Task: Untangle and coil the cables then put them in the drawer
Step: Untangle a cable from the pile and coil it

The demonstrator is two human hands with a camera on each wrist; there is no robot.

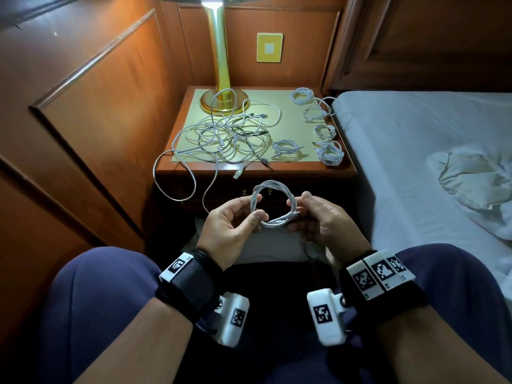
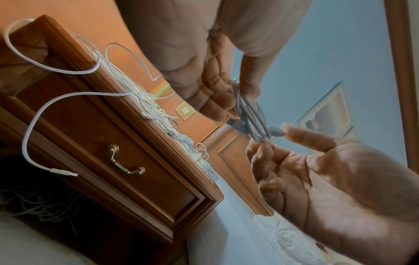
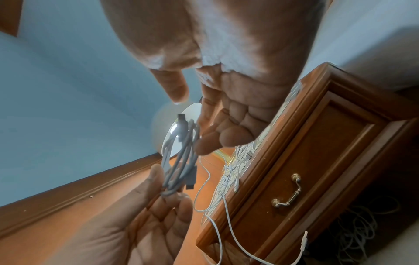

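Note:
A white cable coiled into a ring (image 1: pixel 273 202) is held between both hands in front of the nightstand. My left hand (image 1: pixel 256 217) pinches its lower left side with thumb and fingers (image 2: pixel 226 102). On the lower right side, my right hand (image 1: pixel 296 209) pinches the ring by a connector end (image 2: pixel 277 133). A tangle of white and dark cables (image 1: pixel 221 134) lies on the nightstand top (image 1: pixel 293 126). Several coiled cables (image 1: pixel 329 152) lie along its right side, one more (image 1: pixel 285 148) nearer the middle. The drawer (image 2: pixel 102 143) is shut, its brass handle (image 3: pixel 288 191) hanging down.
A brass lamp (image 1: pixel 221 65) stands at the back of the nightstand. Two cable loops (image 1: pixel 177 178) hang over its front edge. The bed (image 1: pixel 415 162) lies close on the right, a wood-panelled wall on the left. More cable (image 3: pixel 362 224) lies in the dark space below the drawer.

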